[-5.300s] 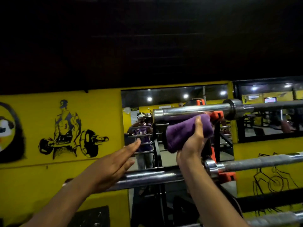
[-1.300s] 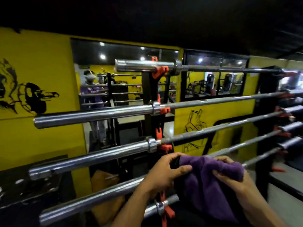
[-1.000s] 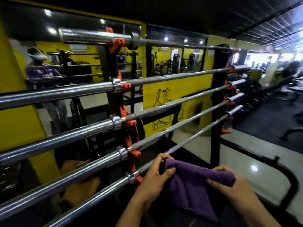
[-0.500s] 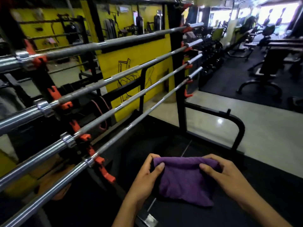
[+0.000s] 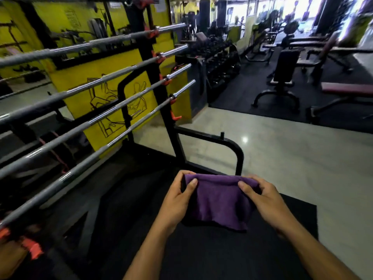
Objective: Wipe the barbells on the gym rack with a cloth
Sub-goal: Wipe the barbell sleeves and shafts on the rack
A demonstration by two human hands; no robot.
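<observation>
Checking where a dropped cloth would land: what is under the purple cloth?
Under the purple cloth, held up by the left hand and right hand, lies a black floor mat. The patch directly behind the cloth is covered.

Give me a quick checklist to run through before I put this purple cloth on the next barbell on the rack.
1. Cloth in hand: ok. The left hand and right hand both pinch the top edge of the purple cloth.
2. Cloth bunched for wiping: not ok, it hangs spread flat between the hands.
3. Cloth on a bar: not ok, it is held clear of the lowest barbell.
4. Bars seated on the orange hooks of the rack: ok at the far upright.
5. Clean side of the cloth facing out: cannot tell.
</observation>
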